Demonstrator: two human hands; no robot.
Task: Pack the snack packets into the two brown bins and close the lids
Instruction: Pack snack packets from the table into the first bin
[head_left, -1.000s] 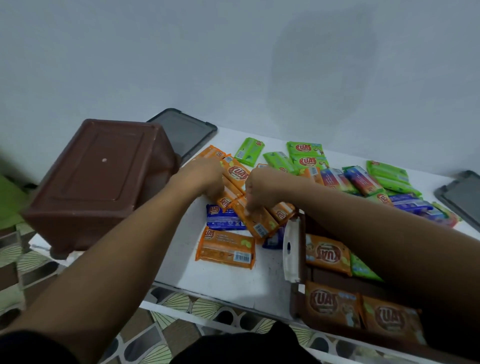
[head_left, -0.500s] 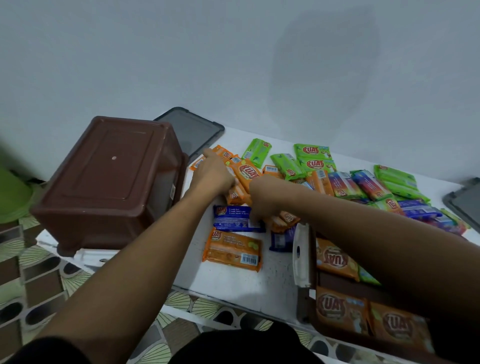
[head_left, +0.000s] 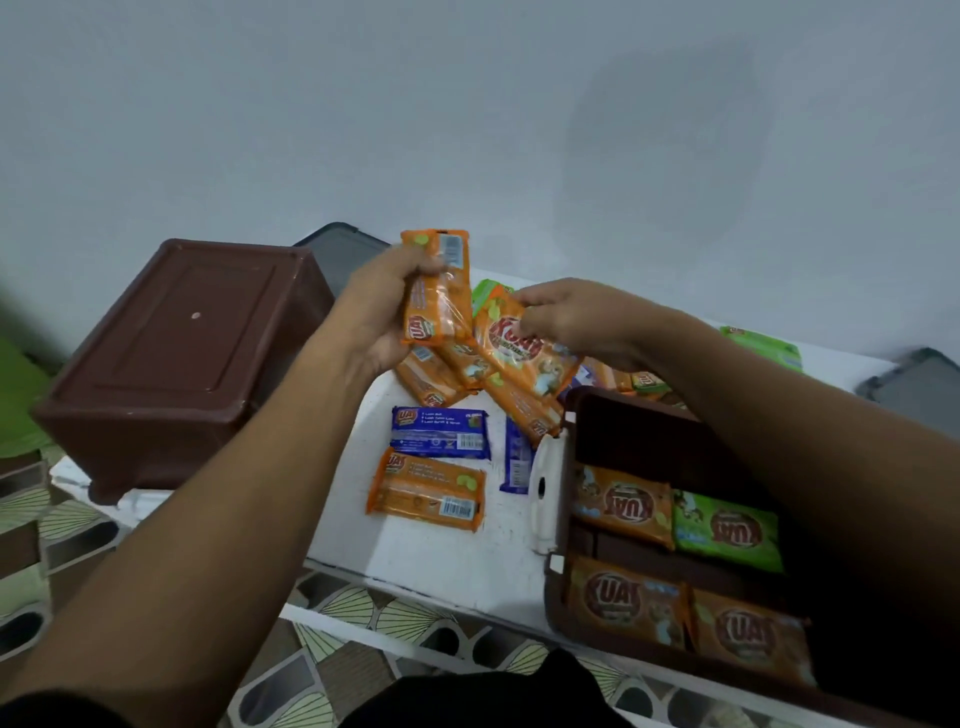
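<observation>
Head view: your left hand (head_left: 382, 317) has its fingers clamped on an upright orange packet (head_left: 436, 296) at 12 o'clock; your right hand (head_left: 582, 325) pinches a second orange packet (head_left: 519, 353) just beside it. On the worktop (head_left: 441, 551), the open brown bin (head_left: 639, 431) sits at 4 o'clock, the upturned brown bin (head_left: 176, 358) at 9

Left hand (head_left: 382, 312): grips orange packets (head_left: 436, 291).
Right hand (head_left: 576, 322): pinches orange packet (head_left: 519, 351).
Open bin (head_left: 649, 431): packets inside.

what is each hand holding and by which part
The left hand grips an upright orange packet along one long side; the right hand pinches a second orange packet by its upper edge.
</observation>
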